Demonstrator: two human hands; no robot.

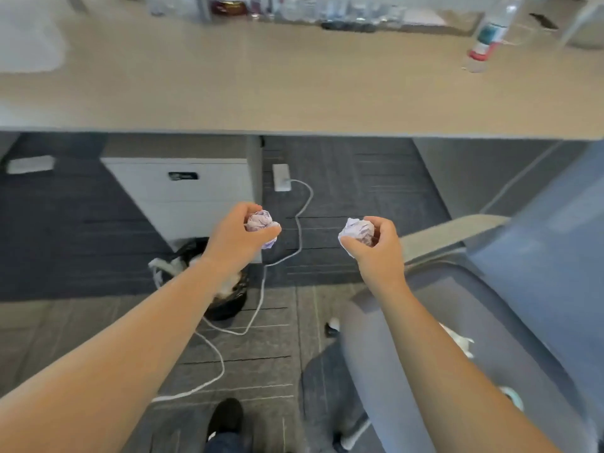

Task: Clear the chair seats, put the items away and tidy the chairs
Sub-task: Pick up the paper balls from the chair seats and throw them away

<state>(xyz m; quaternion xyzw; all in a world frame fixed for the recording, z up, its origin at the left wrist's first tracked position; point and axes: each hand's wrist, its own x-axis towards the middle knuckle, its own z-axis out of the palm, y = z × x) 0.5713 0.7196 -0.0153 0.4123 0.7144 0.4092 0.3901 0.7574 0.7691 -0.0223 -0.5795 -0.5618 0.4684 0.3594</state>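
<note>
I see left hand (237, 237) fingers clamped on paper ball (260, 220) above bin (225, 307); right hand (379, 245) fingers clamped on second paper ball (358, 232), right of bin, near chair (474, 322).

No legible text. Dark label (182, 175) on cabinet (183, 191) too blurred to read; bottle (490, 34) label on bench (294, 86) same.

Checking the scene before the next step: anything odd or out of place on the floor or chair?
A white cable snakes loose across the carpet from the power strip, past the black-lined bin. A small white scrap lies on the grey chair seat. Each hand holds a crumpled paper ball.
</note>
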